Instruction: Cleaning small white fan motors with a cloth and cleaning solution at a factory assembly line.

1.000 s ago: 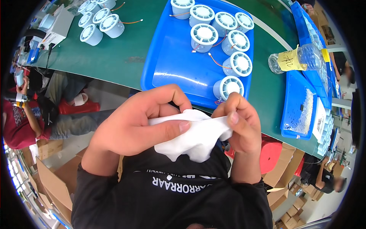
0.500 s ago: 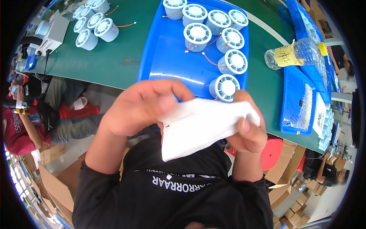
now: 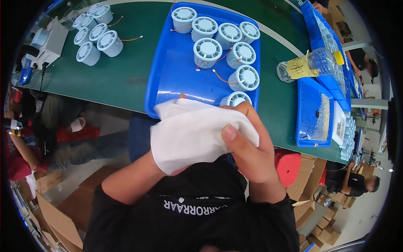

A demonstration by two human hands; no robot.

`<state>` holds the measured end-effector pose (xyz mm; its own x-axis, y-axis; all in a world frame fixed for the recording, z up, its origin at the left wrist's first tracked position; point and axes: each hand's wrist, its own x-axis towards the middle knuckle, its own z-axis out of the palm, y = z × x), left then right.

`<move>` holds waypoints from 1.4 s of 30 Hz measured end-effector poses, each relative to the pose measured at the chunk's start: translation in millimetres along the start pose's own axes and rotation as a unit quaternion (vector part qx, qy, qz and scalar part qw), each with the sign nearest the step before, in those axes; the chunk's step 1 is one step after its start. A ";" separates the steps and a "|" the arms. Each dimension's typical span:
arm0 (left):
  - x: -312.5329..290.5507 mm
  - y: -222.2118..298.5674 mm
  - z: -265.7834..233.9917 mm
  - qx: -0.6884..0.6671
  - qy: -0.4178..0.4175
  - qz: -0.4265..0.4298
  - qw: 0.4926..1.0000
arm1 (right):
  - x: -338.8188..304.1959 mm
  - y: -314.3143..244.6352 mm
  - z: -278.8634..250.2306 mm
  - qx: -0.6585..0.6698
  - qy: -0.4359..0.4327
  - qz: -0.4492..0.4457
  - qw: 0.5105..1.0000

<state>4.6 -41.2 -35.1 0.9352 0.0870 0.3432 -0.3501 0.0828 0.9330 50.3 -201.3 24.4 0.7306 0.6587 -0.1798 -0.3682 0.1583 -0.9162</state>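
A white cloth [image 3: 189, 134] hangs in front of my body, just off the near edge of the table. It is spread over my left hand [image 3: 156, 164], hiding nearly all of that hand; only the wrist and a fingertip above the cloth show. Whether the left fingers grip anything cannot be seen. My right hand [image 3: 254, 155] pinches the cloth at its right end, thumb on top and fingers behind. Beyond my hands lies a blue tray [image 3: 176, 75] with several pale blue round fan-like units [image 3: 208, 49], some with thin wires and small connectors.
More pale blue units [image 3: 110, 43] stand at the left of the green table [image 3: 121, 80], near a grey box-shaped device [image 3: 52, 42]. To the right are a clear bottle [image 3: 323, 61] with a yellow cap and a blue bin [image 3: 308, 109] of small pale pieces. Cardboard boxes [image 3: 58, 214] stand below.
My left hand has gone from beside the cloth's left end to underneath it. The cloth now drapes over that hand and has shifted left, together with my right hand.
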 end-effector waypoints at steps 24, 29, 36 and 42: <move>7.5 8.6 -13.2 -0.645 0.017 -0.292 0.706 | 79.4 -26.9 -190.0 -0.336 0.385 -0.182 0.840; 16.1 6.9 -30.8 -0.643 0.002 -0.234 0.729 | 68.7 -38.5 -183.6 -0.395 0.338 -0.175 0.836; 22.1 4.2 -34.3 -0.615 0.035 -0.191 0.764 | 1.7 -100.0 -17.9 -0.852 0.082 -0.054 0.514; 31.1 4.5 -22.7 -0.626 0.110 -0.266 0.724 | -13.4 -112.0 11.9 -0.895 0.021 -0.145 0.422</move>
<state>30.9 -15.6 -22.7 0.9726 -0.1435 -0.1828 0.1548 0.9867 0.0494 74.9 -219.1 133.7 0.6200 0.7822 0.0609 0.7359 -0.6067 0.3007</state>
